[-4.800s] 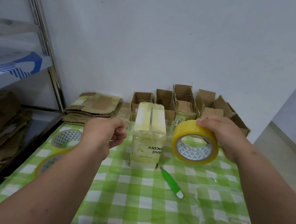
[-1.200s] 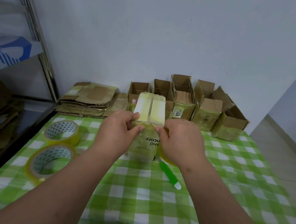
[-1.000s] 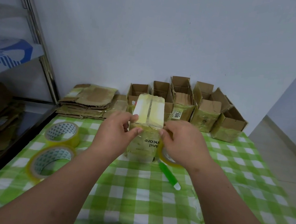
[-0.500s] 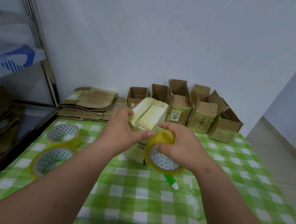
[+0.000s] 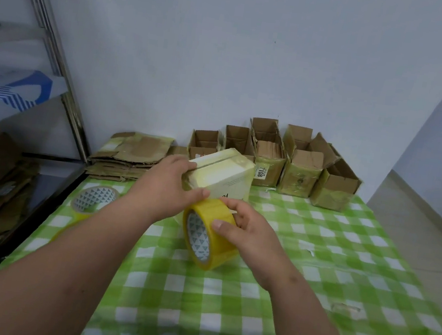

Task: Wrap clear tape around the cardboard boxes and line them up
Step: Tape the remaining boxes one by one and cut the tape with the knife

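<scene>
A: Your left hand (image 5: pixel 168 188) grips the tilted box (image 5: pixel 220 177). Your right hand (image 5: pixel 245 227), just below it, holds the tape roll (image 5: pixel 206 234).

B: What can go wrong?

A: The box could slip, or the tape could wrinkle. I can't see the tape strip; your hands hide it.

We had single head-worn view, wide-angle. It looked forward and down from above near edge of counter (image 5: pixel 345 240), facing white wall (image 5: pixel 229 56) at far end. Both forearms entered from bottom; left hand (image 5: pixel 166 188) and right hand (image 5: pixel 248 230) sat close, mid-frame. Shelf rack (image 5: pixel 49 32) filled left margin, floor (image 5: pixel 418 221) right.
</scene>
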A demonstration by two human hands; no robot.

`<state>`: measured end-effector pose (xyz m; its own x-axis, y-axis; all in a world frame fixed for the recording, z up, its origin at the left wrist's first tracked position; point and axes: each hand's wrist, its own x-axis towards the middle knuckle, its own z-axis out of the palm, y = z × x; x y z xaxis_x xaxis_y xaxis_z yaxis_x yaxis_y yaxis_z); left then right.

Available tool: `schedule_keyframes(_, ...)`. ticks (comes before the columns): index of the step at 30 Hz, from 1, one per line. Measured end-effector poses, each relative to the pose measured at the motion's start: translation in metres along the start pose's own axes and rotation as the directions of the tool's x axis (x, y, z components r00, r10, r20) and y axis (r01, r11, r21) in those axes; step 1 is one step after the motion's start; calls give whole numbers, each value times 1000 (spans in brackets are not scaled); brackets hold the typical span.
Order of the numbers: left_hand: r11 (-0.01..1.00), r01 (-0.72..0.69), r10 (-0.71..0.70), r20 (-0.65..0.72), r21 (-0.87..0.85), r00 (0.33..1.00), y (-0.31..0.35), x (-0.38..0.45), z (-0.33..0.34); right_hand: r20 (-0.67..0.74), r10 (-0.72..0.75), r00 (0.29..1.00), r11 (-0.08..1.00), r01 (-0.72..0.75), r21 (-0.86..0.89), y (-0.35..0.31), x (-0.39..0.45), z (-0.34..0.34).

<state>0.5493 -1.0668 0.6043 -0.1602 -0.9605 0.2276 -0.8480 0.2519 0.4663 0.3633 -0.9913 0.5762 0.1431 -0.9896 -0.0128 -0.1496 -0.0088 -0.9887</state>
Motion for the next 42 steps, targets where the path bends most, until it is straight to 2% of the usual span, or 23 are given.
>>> schedule_keyframes(5, 1000, -13, 13, 25, -9, 1000, 1, 5, -2, 0, -14, 1000, 995, 14, 101, 12, -5, 7)
schedule_keyframes(11, 999, -32, 30, 92, 17, 995, 1, 9, -7, 0, -44, 999, 991, 44, 125, 28, -13, 22)
schedule_keyframes(17, 999, -46, 44, 129, 16, 991, -4, 16, -16, -15, 18, 1000, 999, -17, 40, 45, -22, 31)
schedule_keyframes(19, 999, -23, 26, 114, -28, 993, -6, 15, -15, -16, 17, 1000, 999, -16, 41, 47, -24, 32)
schedule_keyframes(23, 972, 50, -42, 38, -228, 998, -9, 6, -4, 6, -1, 1000, 1000, 1, 14, 45, -23, 33)
schedule_keyframes(28, 982, -18, 3, -79, -190, 997, -18, -6, 4, -2, 9, 1000, 999, -9, -47, 41, -24, 24)
schedule_keyframes(30, 978, 4, -26, -106, -208, 994, -20, -13, 6, -7, 1, 1000, 997, -1, -72, 36, -24, 18)
schedule_keyframes(33, 933, 118, -133, -23, -340, 991, -16, -24, 6, -46, 7, 999, 995, -11, -99, 27, -21, 10)
schedule_keyframes(35, 909, 162, -150, 61, -383, 987, -14, -28, 8, -135, -2, 991, 987, -20, -162, 26, -15, 3)
schedule_keyframes(37, 861, 207, -159, 141, -464, 977, -14, -32, 11, -267, -32, 963, 928, -71, -366, 33, -5, -6)
schedule_keyframes(38, 828, 233, -166, 172, -510, 971, -14, -33, 13, -313, -44, 949, 862, -122, -492, 38, 0, -10)
schedule_keyframes(40, 775, 262, -181, 196, -575, 964, -13, -36, 16, -338, -18, 941, 664, -241, -707, 47, 6, -17)
schedule_keyframes(42, 756, 261, -186, 186, -600, 965, -12, -36, 18, -329, 71, 942, 472, -323, -820, 54, 7, -22)
